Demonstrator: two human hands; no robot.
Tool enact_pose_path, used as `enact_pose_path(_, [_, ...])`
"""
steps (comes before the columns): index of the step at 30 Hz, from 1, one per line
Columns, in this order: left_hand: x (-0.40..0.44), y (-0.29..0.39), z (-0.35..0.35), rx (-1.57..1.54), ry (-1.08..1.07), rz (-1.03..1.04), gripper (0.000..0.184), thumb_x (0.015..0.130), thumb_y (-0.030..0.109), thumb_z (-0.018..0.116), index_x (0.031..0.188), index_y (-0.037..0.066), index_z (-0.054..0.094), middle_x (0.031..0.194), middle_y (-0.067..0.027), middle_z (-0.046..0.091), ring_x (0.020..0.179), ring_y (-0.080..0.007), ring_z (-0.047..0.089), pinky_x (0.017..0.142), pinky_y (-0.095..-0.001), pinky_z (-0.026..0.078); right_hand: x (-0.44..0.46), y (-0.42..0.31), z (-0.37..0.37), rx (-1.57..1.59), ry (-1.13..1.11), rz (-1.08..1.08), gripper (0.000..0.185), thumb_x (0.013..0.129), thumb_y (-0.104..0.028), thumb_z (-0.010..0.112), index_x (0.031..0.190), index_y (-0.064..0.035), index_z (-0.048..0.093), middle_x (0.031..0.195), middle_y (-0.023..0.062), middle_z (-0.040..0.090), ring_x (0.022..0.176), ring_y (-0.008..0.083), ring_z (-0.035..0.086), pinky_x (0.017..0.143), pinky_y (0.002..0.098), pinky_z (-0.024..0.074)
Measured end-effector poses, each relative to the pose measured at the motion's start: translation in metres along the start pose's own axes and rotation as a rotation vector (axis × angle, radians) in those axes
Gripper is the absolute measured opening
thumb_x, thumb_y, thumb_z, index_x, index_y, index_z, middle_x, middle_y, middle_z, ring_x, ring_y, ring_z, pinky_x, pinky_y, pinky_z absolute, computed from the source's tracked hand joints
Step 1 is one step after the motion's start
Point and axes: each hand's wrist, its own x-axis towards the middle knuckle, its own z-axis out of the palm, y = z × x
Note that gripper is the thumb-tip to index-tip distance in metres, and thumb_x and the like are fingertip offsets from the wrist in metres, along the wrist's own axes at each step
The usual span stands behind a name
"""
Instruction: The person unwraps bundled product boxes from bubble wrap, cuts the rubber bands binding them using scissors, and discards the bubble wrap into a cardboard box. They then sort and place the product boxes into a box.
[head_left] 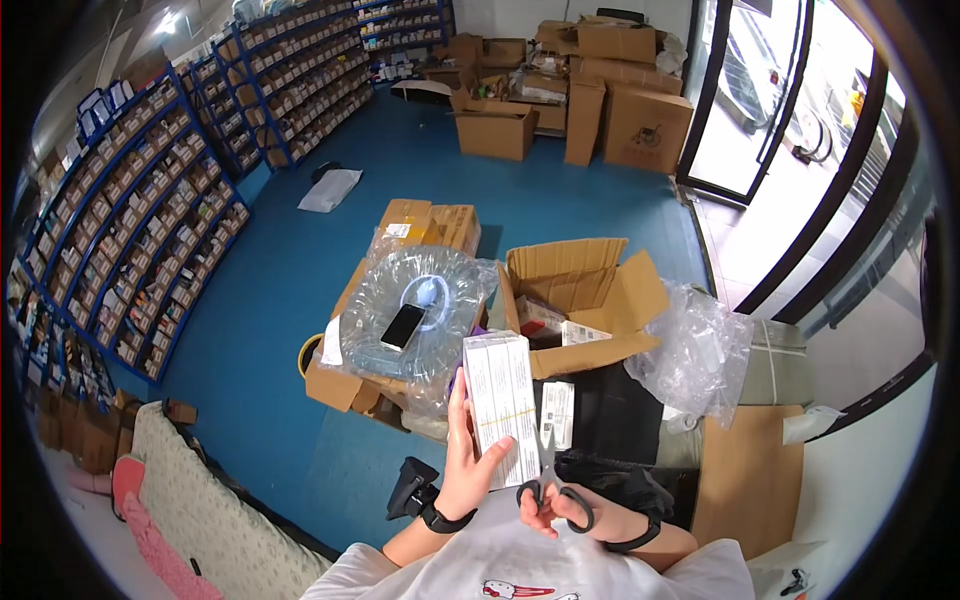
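My left hand [470, 460] is closed round a bundle of white boxes [500, 400], its thumb across the front. A thin yellowish band runs round the bundle. In my right hand [542, 514] is a pair of scissors [547, 485] with black handles, fingers through the loops and blades pointing up beside the bundle's lower right edge. Another white box [557, 415] lies just right of the bundle on a dark surface. Beyond it, an open cardboard box [585, 300] holds several small boxes.
A phone [403, 327] lies on clear inflated plastic [370, 300] over cardboard boxes at centre left. Crumpled clear plastic [695, 350] lies to the right. Shelves [130, 220] stand at the left, large cartons [640, 120] at the back, and a glass door [745, 95] at the right.
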Motion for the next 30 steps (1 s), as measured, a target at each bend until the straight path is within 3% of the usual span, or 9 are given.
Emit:
enact_pose_path(6, [-0.002, 0.001, -0.006, 0.005, 0.041, 0.033, 0.088, 0.079, 0.014, 0.058, 0.144, 0.003, -0.001, 0.130, -0.0137, 0.036, 0.121, -0.0225, 0.037, 0.103, -0.0346, 0.026, 0.000, 0.005, 0.007, 0.043, -0.035, 0.088, 0.050, 0.089, -0.055, 0.043, 0.098, -0.0063, 0.046, 0.078, -0.0019, 0.042, 0.065, 0.0046, 0.040, 0.056, 0.0186, 0.0351])
enact_pose_path(12, [-0.004, 0.003, -0.009, 0.026, 0.034, 0.050, 0.090, 0.079, 0.016, 0.060, 0.144, 0.002, -0.001, 0.134, -0.0153, 0.032, 0.125, -0.0237, 0.035, 0.104, -0.0356, 0.026, 0.001, 0.004, 0.010, 0.106, 0.001, 0.133, 0.048, 0.090, -0.053, 0.043, 0.098, -0.0062, 0.046, 0.077, -0.0021, 0.042, 0.061, 0.0043, 0.040, 0.055, 0.0181, 0.0343])
enact_pose_path(15, [-0.005, 0.002, -0.009, 0.079, 0.065, 0.088, 0.090, 0.077, 0.014, 0.060, 0.143, 0.001, 0.000, 0.135, -0.0164, 0.030, 0.126, -0.0246, 0.033, 0.105, -0.0368, 0.025, 0.001, 0.004, 0.011, 0.059, 0.025, 0.179, 0.055, 0.086, -0.060, 0.045, 0.094, -0.0058, 0.045, 0.075, -0.0009, 0.041, 0.065, 0.0072, 0.039, 0.058, 0.0207, 0.0353])
enact_pose_path(17, [-0.008, 0.000, -0.010, 0.094, 0.066, 0.097, 0.090, 0.076, 0.013, 0.060, 0.143, 0.001, 0.001, 0.136, -0.0171, 0.029, 0.127, -0.0254, 0.032, 0.105, -0.0374, 0.024, 0.000, 0.007, 0.013, 0.124, 0.034, 0.147, 0.041, 0.093, -0.047, 0.044, 0.097, -0.0059, 0.046, 0.074, -0.0024, 0.043, 0.058, 0.0035, 0.040, 0.054, 0.0177, 0.0339])
enact_pose_path(30, [-0.014, -0.002, -0.010, 0.176, 0.049, 0.107, 0.089, 0.076, 0.011, 0.059, 0.143, 0.000, 0.002, 0.136, -0.0178, 0.024, 0.128, -0.0271, 0.030, 0.105, -0.0395, 0.025, 0.000, 0.007, 0.023, -0.013, 0.178, 0.138, 0.029, 0.098, -0.034, 0.040, 0.092, -0.0055, 0.045, 0.072, -0.0034, 0.039, 0.061, 0.0058, 0.036, 0.056, 0.0193, 0.0305])
